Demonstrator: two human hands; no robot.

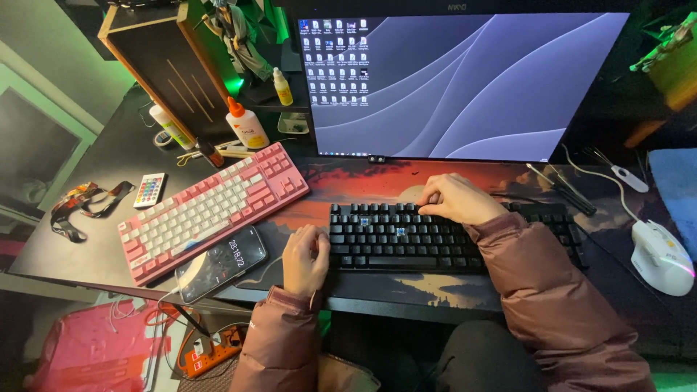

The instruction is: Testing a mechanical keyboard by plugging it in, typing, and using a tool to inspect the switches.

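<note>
A black keyboard (406, 243) lies on a desk mat with a red sunset picture (348, 185), in front of a large monitor (457, 80). Two of its keys are missing their caps and show blue switches. My left hand (303, 258) rests curled against the keyboard's left edge, steadying it. My right hand (457, 199) lies on the top rows of the keyboard near the middle, fingers bent down onto the keys. Whether its fingertips pinch a keycap is hidden. Both arms wear a puffy maroon jacket.
A pink and white keyboard (214, 207) lies slanted at left, with a phone (221, 263) on its near edge. A small remote (150, 190), glue bottles (245, 123), a white mouse (661, 255) and thin tools (563, 187) are also on the desk. A power strip (210, 348) sits below.
</note>
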